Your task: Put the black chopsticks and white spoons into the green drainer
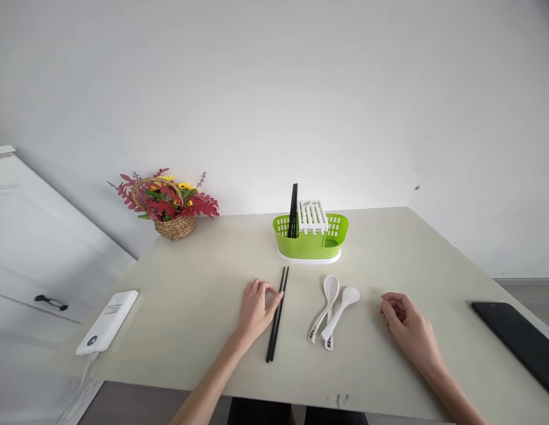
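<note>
A pair of black chopsticks (pixel 278 324) lies lengthwise on the table. My left hand (pixel 257 310) is at their left side, its fingers bent and its thumb parted from them; the thumb tip meets the left chopstick. To the right of the chopsticks, white spoons (pixel 331 288) lie with crossed handles, and a larger white rice paddle (pixel 345 307) rests over one handle. My right hand (pixel 409 327) rests on the table farther right, loosely curled with nothing seen in it. Behind them stands a green utensil basket (pixel 301 247) with a white slotted rack (pixel 313 216) and upright black chopsticks (pixel 293 209).
A wicker basket of artificial flowers (pixel 175 227) stands at the back left. Nearer on the left is a white power bank (pixel 108 321) with a cable. A black phone (pixel 518 342) lies by the right table edge. The wall (pixel 274 106) borders the table's back.
</note>
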The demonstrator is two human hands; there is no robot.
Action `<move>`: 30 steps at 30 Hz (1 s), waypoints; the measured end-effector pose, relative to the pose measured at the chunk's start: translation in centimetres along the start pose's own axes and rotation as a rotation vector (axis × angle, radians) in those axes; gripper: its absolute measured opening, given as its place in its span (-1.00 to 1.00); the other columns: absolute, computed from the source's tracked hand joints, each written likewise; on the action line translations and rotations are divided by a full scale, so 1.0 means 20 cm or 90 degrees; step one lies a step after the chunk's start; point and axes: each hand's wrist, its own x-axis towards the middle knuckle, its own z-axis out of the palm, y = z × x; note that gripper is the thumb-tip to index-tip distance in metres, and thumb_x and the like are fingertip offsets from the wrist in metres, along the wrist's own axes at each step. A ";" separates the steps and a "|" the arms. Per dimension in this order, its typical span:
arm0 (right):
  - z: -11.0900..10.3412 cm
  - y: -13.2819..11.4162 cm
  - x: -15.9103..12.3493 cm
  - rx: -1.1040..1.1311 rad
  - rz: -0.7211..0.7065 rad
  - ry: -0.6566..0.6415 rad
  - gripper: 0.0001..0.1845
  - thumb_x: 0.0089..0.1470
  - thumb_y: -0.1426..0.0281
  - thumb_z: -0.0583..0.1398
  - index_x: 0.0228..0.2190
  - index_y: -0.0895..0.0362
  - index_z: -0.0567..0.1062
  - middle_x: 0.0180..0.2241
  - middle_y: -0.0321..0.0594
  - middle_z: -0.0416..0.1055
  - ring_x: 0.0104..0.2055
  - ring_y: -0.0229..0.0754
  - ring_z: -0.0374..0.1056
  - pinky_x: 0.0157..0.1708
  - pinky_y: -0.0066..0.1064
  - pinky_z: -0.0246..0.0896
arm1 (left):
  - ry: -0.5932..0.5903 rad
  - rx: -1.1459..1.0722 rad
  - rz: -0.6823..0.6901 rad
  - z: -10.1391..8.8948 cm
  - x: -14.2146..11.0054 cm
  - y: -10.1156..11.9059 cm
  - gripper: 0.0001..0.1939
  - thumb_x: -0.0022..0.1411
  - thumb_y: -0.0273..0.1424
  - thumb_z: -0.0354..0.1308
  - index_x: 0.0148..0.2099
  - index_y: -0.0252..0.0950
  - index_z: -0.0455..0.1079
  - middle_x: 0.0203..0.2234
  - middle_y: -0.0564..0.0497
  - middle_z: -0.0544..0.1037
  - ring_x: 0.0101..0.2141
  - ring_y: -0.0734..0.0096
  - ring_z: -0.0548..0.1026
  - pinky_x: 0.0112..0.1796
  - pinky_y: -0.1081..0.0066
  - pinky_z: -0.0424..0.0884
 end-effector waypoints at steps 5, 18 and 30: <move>0.00 0.00 0.00 0.021 0.013 0.010 -0.63 0.19 0.04 0.12 -0.13 0.01 0.47 -0.30 -0.22 0.58 -0.33 -0.09 0.48 -0.24 -0.27 0.33 | -0.035 0.076 -0.038 -0.04 -0.01 0.03 -0.73 0.21 -0.13 0.32 -0.22 -0.17 0.40 -0.18 -0.08 0.55 -0.09 0.06 0.52 0.02 0.03 0.40; 0.00 0.06 -0.01 0.061 0.019 0.016 -0.60 0.21 0.05 0.16 -0.08 0.04 0.49 -0.28 -0.21 0.61 -0.31 -0.10 0.53 -0.22 -0.31 0.36 | -0.165 0.295 -0.017 -0.18 0.03 0.01 -0.82 0.43 -0.43 0.07 -0.19 -0.22 0.51 -0.23 -0.18 0.61 -0.12 0.01 0.57 -0.16 0.18 0.45; 0.02 0.04 -0.02 0.133 0.029 0.027 -0.52 0.19 -0.03 0.18 -0.08 0.07 0.49 -0.27 -0.16 0.61 -0.31 -0.09 0.52 -0.28 -0.31 0.41 | -0.075 -0.193 -0.136 -0.39 0.00 0.11 -0.81 0.38 -0.17 0.17 -0.24 -0.06 0.55 -0.34 0.02 0.70 -0.29 0.17 0.67 -0.19 0.25 0.52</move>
